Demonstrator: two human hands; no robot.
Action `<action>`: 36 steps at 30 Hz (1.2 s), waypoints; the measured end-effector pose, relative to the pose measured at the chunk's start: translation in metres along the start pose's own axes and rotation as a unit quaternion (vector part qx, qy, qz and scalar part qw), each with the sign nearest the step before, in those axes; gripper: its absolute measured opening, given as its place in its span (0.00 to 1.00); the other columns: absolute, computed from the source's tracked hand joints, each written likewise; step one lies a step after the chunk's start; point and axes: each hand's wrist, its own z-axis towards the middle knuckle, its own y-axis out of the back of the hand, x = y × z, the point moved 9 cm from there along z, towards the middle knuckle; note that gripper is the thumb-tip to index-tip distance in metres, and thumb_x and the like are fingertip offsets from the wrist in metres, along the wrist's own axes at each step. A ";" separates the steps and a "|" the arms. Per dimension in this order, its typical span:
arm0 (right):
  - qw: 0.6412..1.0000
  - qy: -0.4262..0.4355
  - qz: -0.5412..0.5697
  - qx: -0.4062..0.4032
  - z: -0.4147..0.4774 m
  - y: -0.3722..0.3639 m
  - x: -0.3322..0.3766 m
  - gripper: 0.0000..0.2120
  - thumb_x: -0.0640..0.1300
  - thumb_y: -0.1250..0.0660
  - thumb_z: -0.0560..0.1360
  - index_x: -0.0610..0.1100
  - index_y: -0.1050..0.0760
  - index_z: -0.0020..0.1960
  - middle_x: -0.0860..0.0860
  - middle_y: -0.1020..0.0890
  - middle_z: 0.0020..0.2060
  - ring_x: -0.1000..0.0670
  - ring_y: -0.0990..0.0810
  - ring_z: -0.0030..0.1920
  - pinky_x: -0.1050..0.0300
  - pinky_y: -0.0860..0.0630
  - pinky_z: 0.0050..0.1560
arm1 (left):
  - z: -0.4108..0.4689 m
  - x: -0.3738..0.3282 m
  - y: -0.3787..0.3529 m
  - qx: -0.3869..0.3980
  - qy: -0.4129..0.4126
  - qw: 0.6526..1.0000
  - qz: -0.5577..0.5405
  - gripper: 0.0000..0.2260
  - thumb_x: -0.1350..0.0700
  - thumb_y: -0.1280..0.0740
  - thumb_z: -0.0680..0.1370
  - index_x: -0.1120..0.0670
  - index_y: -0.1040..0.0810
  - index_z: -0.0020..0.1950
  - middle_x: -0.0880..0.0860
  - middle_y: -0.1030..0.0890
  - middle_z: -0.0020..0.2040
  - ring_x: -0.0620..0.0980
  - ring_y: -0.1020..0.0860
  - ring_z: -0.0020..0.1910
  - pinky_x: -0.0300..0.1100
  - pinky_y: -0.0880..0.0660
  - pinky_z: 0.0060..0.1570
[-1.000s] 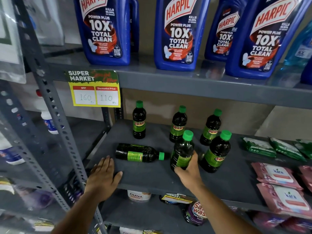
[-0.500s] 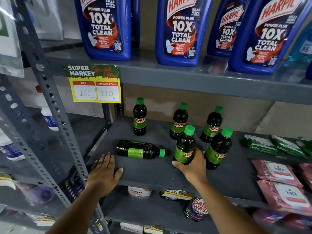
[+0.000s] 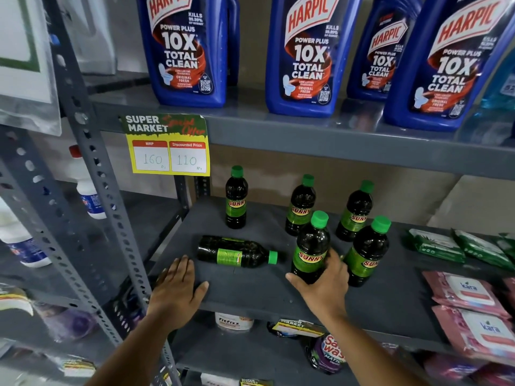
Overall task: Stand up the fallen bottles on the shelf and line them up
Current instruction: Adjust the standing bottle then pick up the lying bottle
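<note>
Nearest to me, my left hand [image 3: 175, 291] lies flat and open, palm down, on the near left edge of the grey shelf [image 3: 250, 291], fingers spread and holding nothing. My right hand [image 3: 324, 285] is a little to the right of it, wrapped around the base of an upright Sunny bottle [image 3: 310, 246]; the thumb sits on the left side of the bottle and the fingers curl round its right side. That bottle stands straight, its green cap up, in the near row.

Just beside it on the right stands a second upright bottle [image 3: 367, 252], close to my knuckles; I cannot tell whether they touch. To the left, between my two hands and slightly farther in, the fallen bottle [image 3: 237, 252] lies on its side, its cap pointing right toward the held bottle, with a small gap between them.

Farther back, three more dark bottles stand upright in a loose row: the back left bottle [image 3: 236, 199], well apart from the others, then the back middle bottle [image 3: 301, 207] and the back right bottle [image 3: 355, 213].

At the right end of the shelf lie green packs [image 3: 434, 245] and, nearer, pink wipes packs [image 3: 468, 293]. On the front edge of the shelf above hangs a yellow price tag [image 3: 167, 146], and above it stand blue Harpic bottles [image 3: 303, 57].
</note>
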 end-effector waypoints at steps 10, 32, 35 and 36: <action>0.956 0.271 -0.031 0.107 -0.043 -0.063 0.087 0.27 0.51 0.31 0.71 0.46 0.31 0.68 0.48 0.32 0.66 0.47 0.32 0.67 0.52 0.33 0.68 | 0.004 -0.001 0.009 0.004 -0.014 1.000 0.005 0.40 0.31 0.58 0.75 0.57 0.52 0.78 0.56 0.50 0.79 0.54 0.53 0.78 0.50 0.52 0.75; 0.860 0.194 -0.283 0.378 0.006 -0.048 0.184 0.24 0.46 0.27 0.72 0.51 0.28 0.67 0.46 0.23 0.61 0.42 0.23 0.61 0.51 0.26 0.57 | 0.004 -0.001 0.006 -0.027 -0.022 0.999 -0.015 0.39 0.33 0.62 0.73 0.57 0.54 0.77 0.55 0.53 0.80 0.51 0.55 0.78 0.47 0.58 0.74; 0.904 0.192 -0.223 0.310 0.024 -0.035 0.211 0.19 0.49 0.29 0.74 0.52 0.24 0.64 0.47 0.21 0.61 0.42 0.23 0.60 0.53 0.27 0.57 | 0.006 -0.003 0.007 -0.015 -0.025 1.000 -0.008 0.39 0.33 0.61 0.75 0.58 0.55 0.77 0.56 0.53 0.80 0.52 0.56 0.78 0.47 0.58 0.75; 0.914 0.193 -0.205 0.291 0.026 -0.034 0.218 0.17 0.49 0.29 0.74 0.52 0.24 0.63 0.47 0.20 0.60 0.42 0.23 0.59 0.54 0.27 0.56 | 0.006 -0.003 0.007 -0.011 -0.026 1.000 -0.005 0.38 0.34 0.60 0.76 0.58 0.55 0.77 0.56 0.53 0.80 0.52 0.56 0.78 0.47 0.58 0.75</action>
